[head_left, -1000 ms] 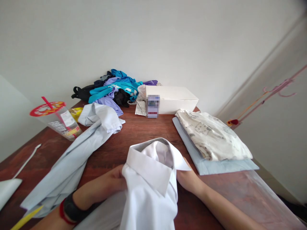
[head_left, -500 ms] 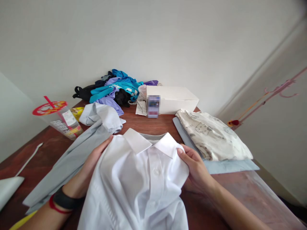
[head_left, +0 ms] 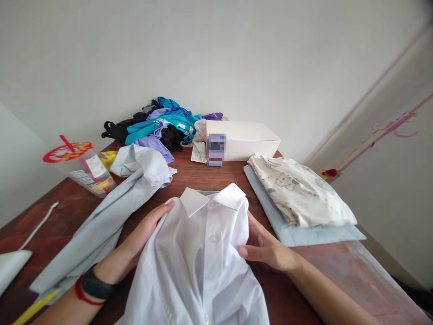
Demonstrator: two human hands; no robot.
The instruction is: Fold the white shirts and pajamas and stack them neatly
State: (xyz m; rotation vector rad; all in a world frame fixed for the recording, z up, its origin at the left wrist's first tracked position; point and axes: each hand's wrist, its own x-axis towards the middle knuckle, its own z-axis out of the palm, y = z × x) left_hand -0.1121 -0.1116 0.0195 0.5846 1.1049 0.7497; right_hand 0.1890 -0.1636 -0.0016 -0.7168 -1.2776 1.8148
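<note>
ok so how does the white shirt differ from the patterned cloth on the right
The white shirt is plain, while the patterned cloth carries animal-like prints. The shirt shows a collar and buttons; none can be seen on the cloth. The shirt is between the left hand and the right hand, whereas the cloth lies folded on a light blue cloth, untouched. Both are pale fabric.
</note>
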